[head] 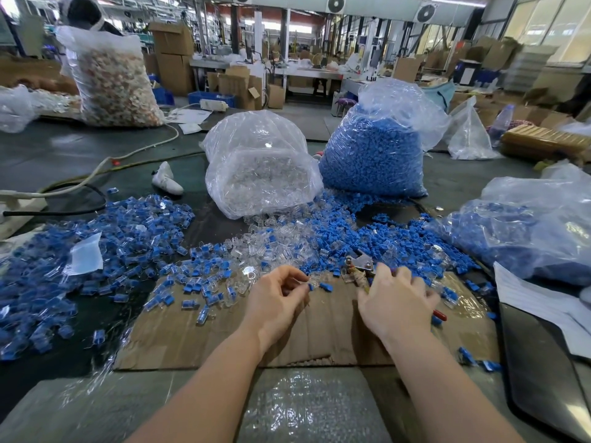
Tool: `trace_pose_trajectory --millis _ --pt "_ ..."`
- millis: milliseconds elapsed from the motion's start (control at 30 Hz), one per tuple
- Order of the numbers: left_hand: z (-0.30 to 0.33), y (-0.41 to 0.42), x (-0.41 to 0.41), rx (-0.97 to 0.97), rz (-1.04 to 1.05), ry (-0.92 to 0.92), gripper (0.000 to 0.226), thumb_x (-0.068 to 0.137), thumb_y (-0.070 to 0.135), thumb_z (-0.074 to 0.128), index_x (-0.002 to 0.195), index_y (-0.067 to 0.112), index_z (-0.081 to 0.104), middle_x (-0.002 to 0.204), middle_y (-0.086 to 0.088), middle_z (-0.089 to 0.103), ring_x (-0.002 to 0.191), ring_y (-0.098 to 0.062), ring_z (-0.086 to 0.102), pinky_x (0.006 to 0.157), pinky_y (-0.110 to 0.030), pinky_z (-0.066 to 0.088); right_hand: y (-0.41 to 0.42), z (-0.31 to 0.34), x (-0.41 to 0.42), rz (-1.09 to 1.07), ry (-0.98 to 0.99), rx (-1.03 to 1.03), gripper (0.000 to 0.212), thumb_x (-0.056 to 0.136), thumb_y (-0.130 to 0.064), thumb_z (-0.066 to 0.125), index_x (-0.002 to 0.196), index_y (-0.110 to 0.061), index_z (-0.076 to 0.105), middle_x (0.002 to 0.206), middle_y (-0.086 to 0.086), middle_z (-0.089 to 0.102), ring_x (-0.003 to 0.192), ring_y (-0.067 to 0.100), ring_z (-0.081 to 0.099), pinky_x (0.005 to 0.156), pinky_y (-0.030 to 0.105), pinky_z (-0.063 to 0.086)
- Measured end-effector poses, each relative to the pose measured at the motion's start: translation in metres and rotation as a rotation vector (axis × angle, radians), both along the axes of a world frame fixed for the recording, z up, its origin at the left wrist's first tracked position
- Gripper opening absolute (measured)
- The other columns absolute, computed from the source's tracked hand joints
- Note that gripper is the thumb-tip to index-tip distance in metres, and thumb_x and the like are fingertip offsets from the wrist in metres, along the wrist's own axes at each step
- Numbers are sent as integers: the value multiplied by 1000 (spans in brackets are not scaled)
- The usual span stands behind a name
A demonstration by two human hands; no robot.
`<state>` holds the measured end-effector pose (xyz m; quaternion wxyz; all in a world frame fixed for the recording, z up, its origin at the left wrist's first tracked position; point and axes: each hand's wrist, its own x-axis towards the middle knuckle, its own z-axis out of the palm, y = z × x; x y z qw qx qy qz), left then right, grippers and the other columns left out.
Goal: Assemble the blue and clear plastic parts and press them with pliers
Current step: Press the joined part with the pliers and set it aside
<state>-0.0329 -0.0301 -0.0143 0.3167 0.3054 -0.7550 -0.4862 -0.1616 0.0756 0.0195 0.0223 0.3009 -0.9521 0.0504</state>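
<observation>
Over the cardboard [224,334], left hand [275,298] pinching a half-hidden blue part [310,286], right hand [396,302] gripping mostly covered pliers [359,266].

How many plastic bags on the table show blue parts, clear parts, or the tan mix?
Bags of blue parts: 2, the tall bag and the flat bag
Bags of clear parts: 1
Bags of tan mix: 1
Total: 4
</observation>
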Motion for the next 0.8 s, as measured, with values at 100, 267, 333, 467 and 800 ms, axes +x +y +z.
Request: trace_pose_trajectory --millis 100,267,333,467,800 --pt "1 -1 0 14 17 11 11 85 7 63 89 17 62 84 -4 65 80 -12 59 69 -11 47 1 -2 -5 -47 -131 155 70 87 -64 40 140 -21 28 148 11 30 134 34 29 106 56 21" --pt "3 -2 0 54 21 16 14 86 7 63 86 21 61 85 -4 64 81 -13 60 69 -11 47 0 -5 -7 -51 -126 122 61 91 -52 39 141 -18 29 148 11 29 133 32 28 105 54 24" --pt "4 -2 -1 64 24 23 14 86 7 63 85 21 61 83 -3 64 78 -11 58 65 -8 45 1 -7 -6 -33 -82 96 53 93 -48 39 135 -15 35 143 12 34 130 31 31 101 50 29" --pt "4 -3 -2 114 26 37 12 85 6 63 86 17 62 80 -2 63 72 -6 57 62 -8 44 2 -9 1 22 35 60 35 96 -38 37 120 -12 43 128 13 44 117 29 40 93 43 37" --pt "11 -3 -3 306 13 136 9 86 -3 59 93 2 61 74 -6 60 49 4 55 50 -8 44 -5 13 9 100 32 158 38 89 -14 54 123 -7 40 124 15 37 116 29 37 88 42 40"
